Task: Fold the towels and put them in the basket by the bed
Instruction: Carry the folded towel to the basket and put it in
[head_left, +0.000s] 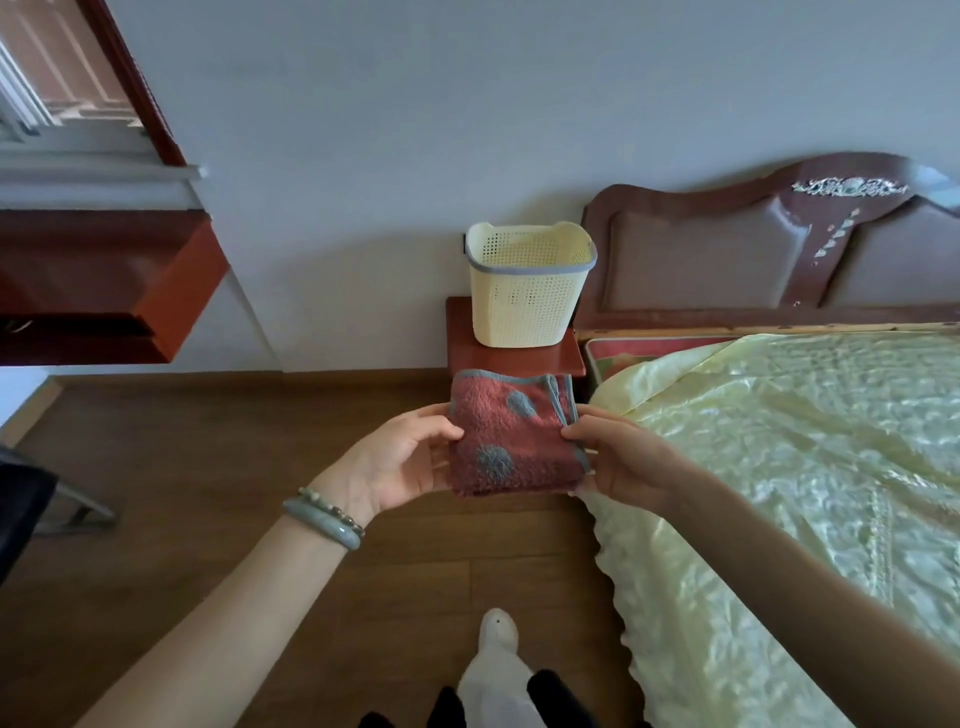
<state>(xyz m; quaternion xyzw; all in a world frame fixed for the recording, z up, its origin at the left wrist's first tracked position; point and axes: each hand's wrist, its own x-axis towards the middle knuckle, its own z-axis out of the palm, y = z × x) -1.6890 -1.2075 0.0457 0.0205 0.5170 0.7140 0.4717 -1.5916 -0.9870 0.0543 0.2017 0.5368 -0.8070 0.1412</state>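
A folded red towel (511, 434) with grey-blue dots and a grey-blue border hangs in the air in front of me, held flat between both hands. My left hand (397, 465) grips its left edge, thumb on top. My right hand (621, 460) pinches its right edge. Beyond the towel stands a cream perforated basket (530, 291) with a grey rim, on a red-brown nightstand (514, 358) beside the bed. As far as I can see into the basket, nothing shows inside it.
The bed with a shiny yellow cover (789, 467) fills the right side, its dark wooden headboard (753, 249) against the wall. Wooden floor (260, 467) lies below my arms. A red-brown desk or shelf (119, 280) juts out at left. My foot (498, 631) shows below.
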